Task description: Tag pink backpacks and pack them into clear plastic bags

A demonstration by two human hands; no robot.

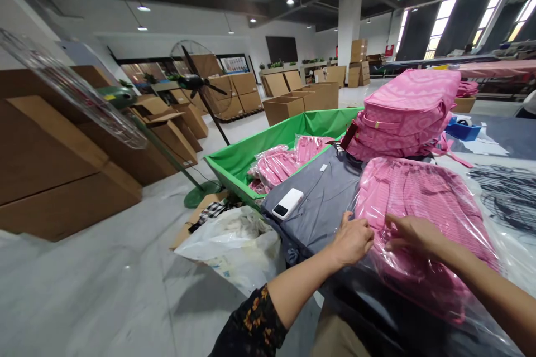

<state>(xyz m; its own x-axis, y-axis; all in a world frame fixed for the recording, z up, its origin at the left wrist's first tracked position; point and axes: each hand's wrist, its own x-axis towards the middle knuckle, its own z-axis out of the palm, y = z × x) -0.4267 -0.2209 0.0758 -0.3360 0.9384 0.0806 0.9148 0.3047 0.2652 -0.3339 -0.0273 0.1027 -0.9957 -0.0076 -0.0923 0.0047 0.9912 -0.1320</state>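
Note:
A pink backpack (422, 195) lies flat inside a clear plastic bag (456, 245) at the near edge of the grey-covered table. At the bag's left edge, the fingers of my left hand (355, 239) are closed on the plastic. My right hand (414, 236) rests over the middle of the bagged backpack, its fingers bent and apart, touching the film. Behind it stands a stack of pink backpacks (410, 106), unwrapped. A white phone-like device (288, 203) with a dark screen lies left of my hands.
Beyond the table, a green fabric bin (234, 164) holds several bagged pink items (278, 167). A white plastic sack (234, 240) sits on the floor at left. Dark cords (506, 189) and a blue tape dispenser (463, 129) lie at right. Standing fans (199, 82) and cardboard boxes (50, 162) are farther left.

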